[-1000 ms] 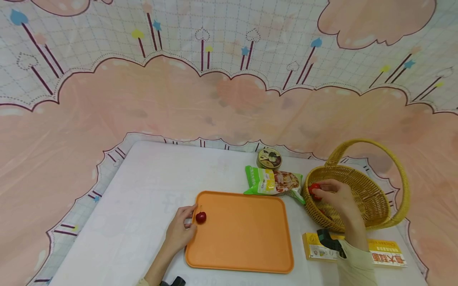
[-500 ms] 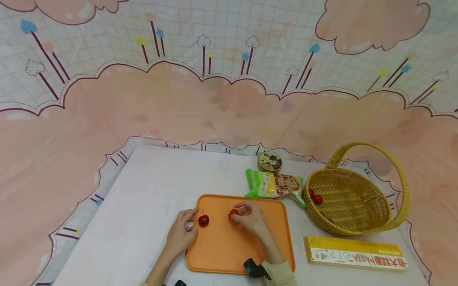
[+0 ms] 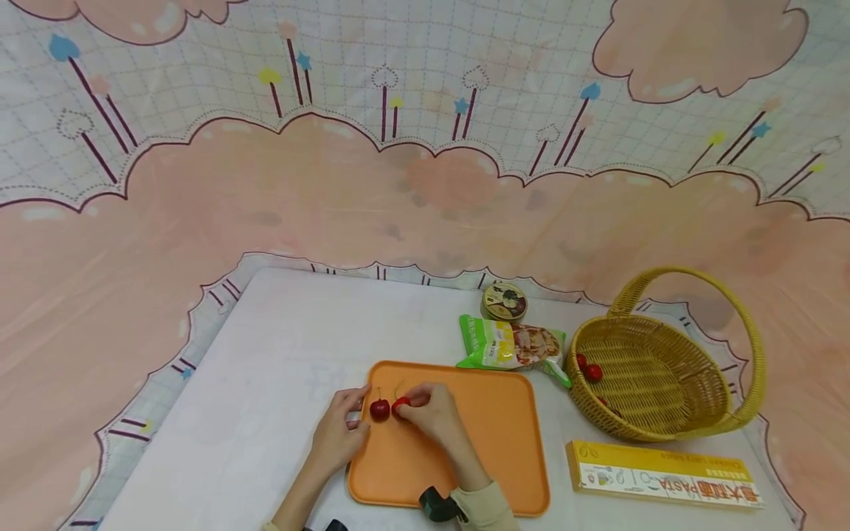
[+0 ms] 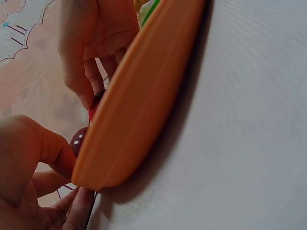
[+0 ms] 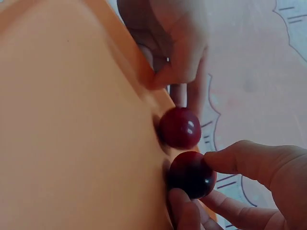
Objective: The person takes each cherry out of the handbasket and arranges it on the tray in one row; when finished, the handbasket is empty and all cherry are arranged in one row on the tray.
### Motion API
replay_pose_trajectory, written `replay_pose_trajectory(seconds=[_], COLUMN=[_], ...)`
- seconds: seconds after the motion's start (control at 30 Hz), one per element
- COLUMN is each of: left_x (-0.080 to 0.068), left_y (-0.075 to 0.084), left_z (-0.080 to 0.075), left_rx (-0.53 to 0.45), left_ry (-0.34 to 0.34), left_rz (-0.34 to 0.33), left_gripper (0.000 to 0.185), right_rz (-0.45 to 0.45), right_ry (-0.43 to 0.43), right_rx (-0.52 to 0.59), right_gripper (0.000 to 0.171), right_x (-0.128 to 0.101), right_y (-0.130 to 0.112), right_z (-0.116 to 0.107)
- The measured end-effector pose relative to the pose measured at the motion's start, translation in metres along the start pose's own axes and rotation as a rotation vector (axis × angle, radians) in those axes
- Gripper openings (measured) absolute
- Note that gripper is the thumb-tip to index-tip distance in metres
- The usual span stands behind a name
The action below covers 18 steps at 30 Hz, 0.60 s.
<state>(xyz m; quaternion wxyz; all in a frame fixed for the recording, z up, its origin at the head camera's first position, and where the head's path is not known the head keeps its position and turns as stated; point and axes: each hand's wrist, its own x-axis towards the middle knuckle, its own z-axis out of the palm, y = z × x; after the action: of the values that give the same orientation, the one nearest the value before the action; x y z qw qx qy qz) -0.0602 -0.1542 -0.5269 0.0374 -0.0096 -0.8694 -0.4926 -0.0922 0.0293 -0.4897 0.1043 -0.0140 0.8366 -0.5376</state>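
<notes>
My left hand grips the left rim of an orange tray, thumb and fingers about its edge in the left wrist view. Just inside that rim sits a dark red cherry with its stem up. Right beside it, my right hand pinches a second, brighter red cherry between thumb and fingers, low over the tray. The right wrist view has this held cherry close to the first one. Its underside is partly hidden by fingers.
A wicker basket with a tall handle stands on the right, holding several red fruits. In front lies a yellow pasta box. Behind the tray are a green snack bag and a round tin.
My right hand has carried the red cherry out of the basket, leftwards over the tray, up to the first cherry. The left hand keeps its place on the rim.
</notes>
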Motion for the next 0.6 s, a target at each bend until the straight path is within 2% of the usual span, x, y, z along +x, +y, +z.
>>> replay_pose_trajectory(seconds=[0.33,0.6], left_x=[0.0006,-0.0001], left_y=[0.0014,0.0028], left_z=[0.0009,0.0003], left_rx=[0.010,0.010], left_ry=[-0.003,-0.004], left_rz=[0.010,0.001], left_gripper=[0.056,0.055], right_rz=[-0.036,-0.023], right_ry=[0.005,-0.019], right_rx=[0.020,-0.024], right_gripper=[0.016,0.019], right_x=[-0.0012,0.0002], right_y=[0.0009,0.0047], right_z=[0.0050,0.0005])
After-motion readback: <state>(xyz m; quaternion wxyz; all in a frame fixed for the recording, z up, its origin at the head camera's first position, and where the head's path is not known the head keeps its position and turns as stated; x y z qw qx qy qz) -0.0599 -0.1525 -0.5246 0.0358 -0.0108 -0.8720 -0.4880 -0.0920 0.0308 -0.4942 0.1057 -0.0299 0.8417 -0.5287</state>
